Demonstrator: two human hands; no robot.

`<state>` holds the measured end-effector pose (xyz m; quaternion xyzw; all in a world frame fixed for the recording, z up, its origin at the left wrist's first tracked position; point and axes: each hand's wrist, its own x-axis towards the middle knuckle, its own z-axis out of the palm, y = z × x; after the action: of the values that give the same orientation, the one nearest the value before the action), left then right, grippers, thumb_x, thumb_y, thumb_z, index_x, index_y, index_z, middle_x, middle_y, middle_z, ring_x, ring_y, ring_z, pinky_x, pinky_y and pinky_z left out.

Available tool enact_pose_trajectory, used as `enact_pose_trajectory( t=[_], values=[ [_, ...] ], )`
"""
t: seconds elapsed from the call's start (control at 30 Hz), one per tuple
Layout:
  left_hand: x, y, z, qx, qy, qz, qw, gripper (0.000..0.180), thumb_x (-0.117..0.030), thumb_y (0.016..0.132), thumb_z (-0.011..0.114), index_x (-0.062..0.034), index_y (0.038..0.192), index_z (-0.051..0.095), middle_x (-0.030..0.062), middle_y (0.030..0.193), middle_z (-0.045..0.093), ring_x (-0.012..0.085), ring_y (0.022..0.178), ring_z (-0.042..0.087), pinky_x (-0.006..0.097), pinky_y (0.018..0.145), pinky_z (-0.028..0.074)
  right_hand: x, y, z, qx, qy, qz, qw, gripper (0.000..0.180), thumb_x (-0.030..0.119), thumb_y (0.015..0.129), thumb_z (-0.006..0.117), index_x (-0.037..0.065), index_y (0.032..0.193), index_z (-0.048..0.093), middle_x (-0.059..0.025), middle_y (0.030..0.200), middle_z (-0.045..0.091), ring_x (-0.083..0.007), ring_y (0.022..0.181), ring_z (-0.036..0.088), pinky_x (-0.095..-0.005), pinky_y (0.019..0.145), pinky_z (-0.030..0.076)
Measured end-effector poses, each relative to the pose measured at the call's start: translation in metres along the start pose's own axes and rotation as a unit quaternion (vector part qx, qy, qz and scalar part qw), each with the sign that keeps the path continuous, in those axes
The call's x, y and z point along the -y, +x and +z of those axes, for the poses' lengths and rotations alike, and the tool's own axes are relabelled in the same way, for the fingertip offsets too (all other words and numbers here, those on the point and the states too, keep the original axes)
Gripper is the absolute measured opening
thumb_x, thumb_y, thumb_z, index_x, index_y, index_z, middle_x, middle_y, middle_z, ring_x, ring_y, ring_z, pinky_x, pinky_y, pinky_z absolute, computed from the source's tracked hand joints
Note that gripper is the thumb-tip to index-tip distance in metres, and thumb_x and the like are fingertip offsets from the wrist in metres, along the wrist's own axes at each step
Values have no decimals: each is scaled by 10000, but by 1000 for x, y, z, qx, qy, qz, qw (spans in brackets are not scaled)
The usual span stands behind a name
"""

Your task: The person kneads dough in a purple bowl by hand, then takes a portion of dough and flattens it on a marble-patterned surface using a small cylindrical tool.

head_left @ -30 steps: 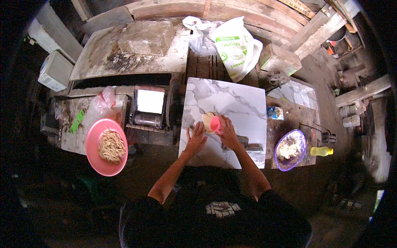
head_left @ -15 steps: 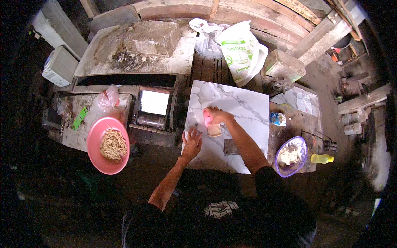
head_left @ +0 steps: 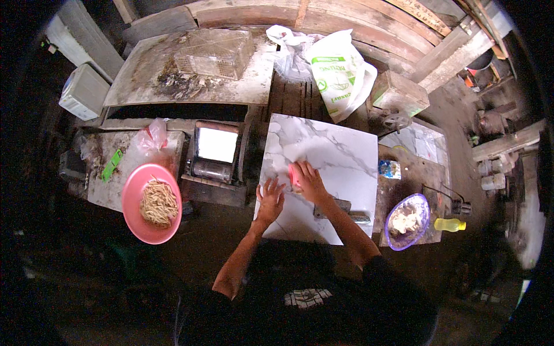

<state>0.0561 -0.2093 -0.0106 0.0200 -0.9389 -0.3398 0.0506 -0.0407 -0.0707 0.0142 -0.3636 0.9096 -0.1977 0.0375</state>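
Note:
On the white marble-patterned board [head_left: 340, 138], my right hand [head_left: 311, 183] is closed over a small pink object [head_left: 294, 174], whose exact kind is hidden by my fingers. A pale tan flat piece, probably dough, lies mostly covered beneath that hand. My left hand [head_left: 270, 202] rests at the board's left side, fingers spread, with nothing in it. Partly under my right forearm lies a cleaver-like blade [head_left: 326, 209], its handle [head_left: 359, 219] pointing right.
At left stands a pink basin [head_left: 131, 199] of pale strips, beside a roller machine [head_left: 210, 167]. To the right are a purple-rimmed bowl [head_left: 427, 214] with white dough or flour and a yellow bottle [head_left: 449, 224]. Behind the board sits a white plastic bag [head_left: 340, 75].
My right hand has drawn nearer to me with the pink object, now covering most of the tan piece. The blade's handle has come into sight. My left hand has shifted only slightly.

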Motion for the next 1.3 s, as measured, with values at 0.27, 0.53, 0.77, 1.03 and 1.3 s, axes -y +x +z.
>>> enact_pose_trajectory(
  t=[0.27,0.53,0.77,1.03,1.3],
  values=[
    [-8,3,-11,-37,1,5,999,323,-103,760,467,-145,1081,461,74,1199,375,277,1168,244,485,949,91,-30,112,-33,429,15,49,902,688,288,610,656,96,1161,291,-148,1148,387,-312,1047,380,-359,857,338],
    [3,2,-6,-38,-15,-23,999,339,-102,757,466,-117,1094,441,100,1200,358,277,1150,256,486,936,128,-1,-6,-16,7,32,6,999,670,80,593,605,64,1186,294,-137,1160,348,-319,1066,336,-408,809,345],
    [-15,3,8,-30,-5,-37,999,348,-127,768,470,-114,1113,426,107,1201,357,286,1154,254,485,936,130,6,0,7,0,18,-22,1000,639,106,638,590,56,1197,284,-129,1173,334,-308,1066,327,-431,780,339],
    [-29,-2,9,-49,-41,-105,992,362,-107,767,477,-126,1125,428,95,1222,352,283,1174,237,467,955,107,-32,113,-25,474,44,13,879,747,305,596,670,64,1178,269,-167,1128,385,-300,1032,383,-341,850,330],
    [-23,-13,0,-73,-22,-118,990,336,-118,767,475,-111,1102,448,100,1203,375,280,1161,254,454,955,116,-2,11,-28,13,54,-64,996,661,50,579,602,58,1171,307,-135,1128,374,-295,1059,343,-389,820,325]
  ],
)
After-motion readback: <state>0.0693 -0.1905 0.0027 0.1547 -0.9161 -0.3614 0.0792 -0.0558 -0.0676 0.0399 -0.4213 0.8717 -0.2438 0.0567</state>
